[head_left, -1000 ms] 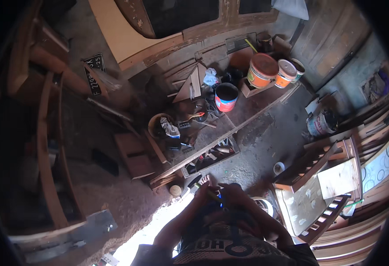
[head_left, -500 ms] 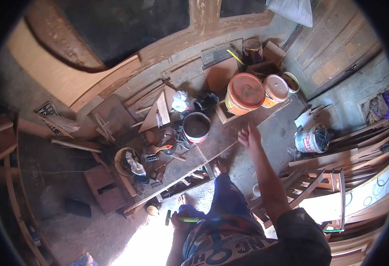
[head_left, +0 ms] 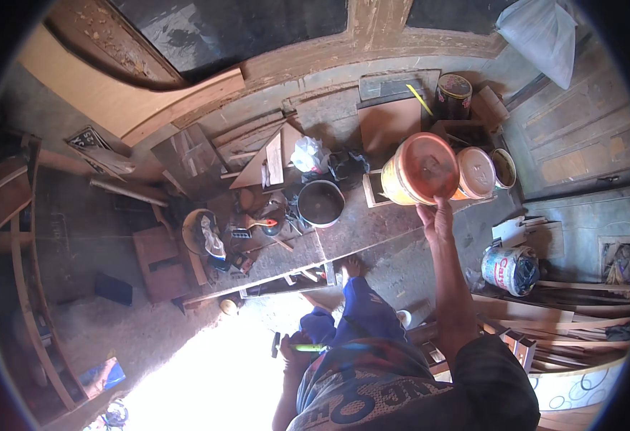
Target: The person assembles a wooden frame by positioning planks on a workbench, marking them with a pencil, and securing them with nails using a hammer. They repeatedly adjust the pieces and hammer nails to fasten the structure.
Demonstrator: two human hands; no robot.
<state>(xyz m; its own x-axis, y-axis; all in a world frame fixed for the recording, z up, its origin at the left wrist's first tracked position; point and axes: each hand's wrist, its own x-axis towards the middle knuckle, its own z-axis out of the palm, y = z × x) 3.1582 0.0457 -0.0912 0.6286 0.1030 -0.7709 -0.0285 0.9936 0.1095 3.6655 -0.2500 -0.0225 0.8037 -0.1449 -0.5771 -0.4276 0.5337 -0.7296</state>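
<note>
My right hand (head_left: 437,218) reaches out over the bench and has its fingers on the near rim of a large bucket (head_left: 394,176) with a reddish-brown lid (head_left: 430,168). The bucket leans toward me, and its pale side shows on the left. Low by my waist, my left hand (head_left: 295,350) is closed round a hammer (head_left: 307,348) with a green handle and a dark head. A second lidded bucket (head_left: 476,173) stands just right of the large one, with an open pail (head_left: 502,168) beyond it.
The wooden bench (head_left: 297,251) carries a dark open pot (head_left: 320,203), a brush (head_left: 260,223), a white plastic bag (head_left: 309,155) and a round tub (head_left: 198,232). A white bucket (head_left: 510,271) stands on the floor at right, near stacked wood strips (head_left: 580,325).
My right hand has moved forward to the large bucket's rim, and the bucket has tipped toward me. The left hand still holds the hammer. The view has shifted.
</note>
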